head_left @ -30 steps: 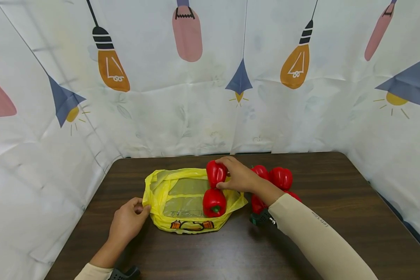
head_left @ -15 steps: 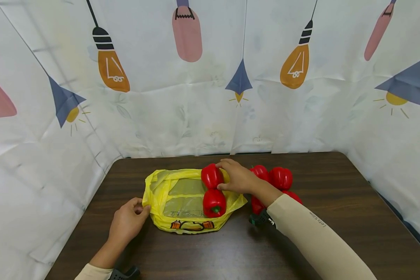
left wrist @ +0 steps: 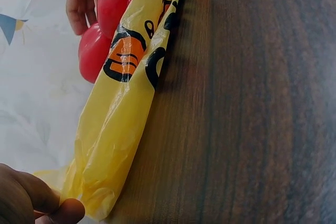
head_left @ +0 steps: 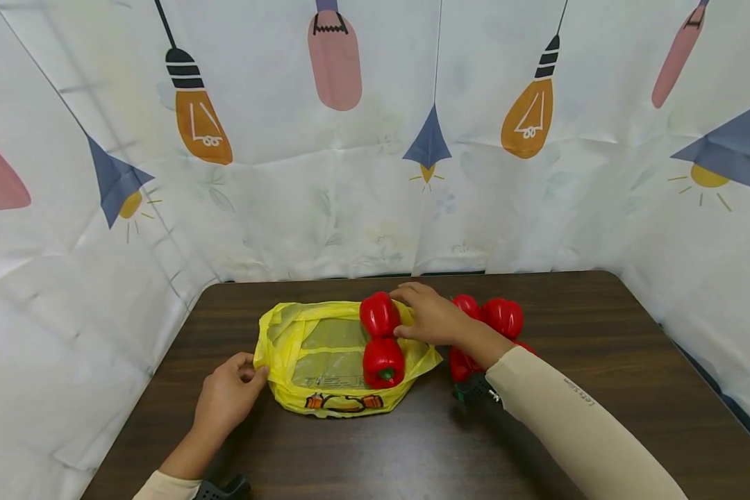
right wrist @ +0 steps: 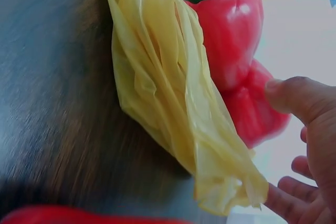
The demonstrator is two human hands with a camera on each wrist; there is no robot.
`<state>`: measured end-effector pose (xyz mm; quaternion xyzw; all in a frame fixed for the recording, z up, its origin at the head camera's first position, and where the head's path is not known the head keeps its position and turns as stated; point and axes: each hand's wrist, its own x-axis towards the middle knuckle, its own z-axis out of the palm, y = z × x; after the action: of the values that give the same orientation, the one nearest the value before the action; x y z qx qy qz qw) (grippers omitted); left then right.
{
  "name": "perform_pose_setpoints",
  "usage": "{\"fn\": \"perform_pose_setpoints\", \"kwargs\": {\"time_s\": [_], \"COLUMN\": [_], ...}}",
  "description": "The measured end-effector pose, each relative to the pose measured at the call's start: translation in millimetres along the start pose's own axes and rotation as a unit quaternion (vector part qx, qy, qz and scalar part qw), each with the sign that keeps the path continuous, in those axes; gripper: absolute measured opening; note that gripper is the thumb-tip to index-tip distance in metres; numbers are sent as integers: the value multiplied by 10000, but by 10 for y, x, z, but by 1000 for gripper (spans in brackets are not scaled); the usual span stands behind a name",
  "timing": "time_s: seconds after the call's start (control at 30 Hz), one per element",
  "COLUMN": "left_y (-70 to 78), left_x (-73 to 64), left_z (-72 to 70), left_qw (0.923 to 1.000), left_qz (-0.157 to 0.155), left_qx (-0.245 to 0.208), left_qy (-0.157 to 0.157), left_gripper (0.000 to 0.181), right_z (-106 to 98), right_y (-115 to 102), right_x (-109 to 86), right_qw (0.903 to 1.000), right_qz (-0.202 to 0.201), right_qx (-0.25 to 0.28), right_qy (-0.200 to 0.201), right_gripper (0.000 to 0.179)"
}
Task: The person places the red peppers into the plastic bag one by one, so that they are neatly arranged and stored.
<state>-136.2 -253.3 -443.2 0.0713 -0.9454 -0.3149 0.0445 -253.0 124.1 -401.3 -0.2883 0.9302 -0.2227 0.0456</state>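
A yellow plastic bag (head_left: 290, 399) lies on the table with its mouth spread wide. At the bag's left edge my left hand (head_left: 230, 392) pinches the plastic between thumb and fingers, as the left wrist view also shows. Two red bell peppers sit at the right side of the bag's opening: a near pepper (head_left: 383, 362) with its green stem towards me, and a far pepper (head_left: 379, 314) just behind it. My right hand (head_left: 434, 316) is beside the far pepper, fingers spread and loosely bent, thumb tip (right wrist: 274, 85) right at the pepper's side.
More red bell peppers (head_left: 502, 318) lie in a group right of the bag, partly hidden by my right forearm. The brown wood-grain table (head_left: 375, 458) ends at a white printed cloth (head_left: 325, 222) at the back and sides.
My right hand brought the far pepper left and down against the near one, then let go and drew slightly right. My left hand stays on the bag's edge.
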Motion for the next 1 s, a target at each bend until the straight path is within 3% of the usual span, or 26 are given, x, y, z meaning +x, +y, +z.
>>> {"fn": "perform_pose_setpoints", "kwargs": {"time_s": [0.67, 1.0], "left_y": [8, 15], "left_x": [-11, -23], "left_z": [-37, -36], "left_qw": [10000, 10000], "left_qz": [36, 21], "left_qx": [13, 11], "left_qy": [46, 0], "left_gripper": [38, 38], "right_z": [-259, -327], "right_y": [131, 231], "right_x": [-441, -714], "right_qw": [9997, 9998], "right_qz": [-233, -29], "right_qx": [-96, -216], "right_qy": [-15, -23], "right_gripper": [75, 75]}}
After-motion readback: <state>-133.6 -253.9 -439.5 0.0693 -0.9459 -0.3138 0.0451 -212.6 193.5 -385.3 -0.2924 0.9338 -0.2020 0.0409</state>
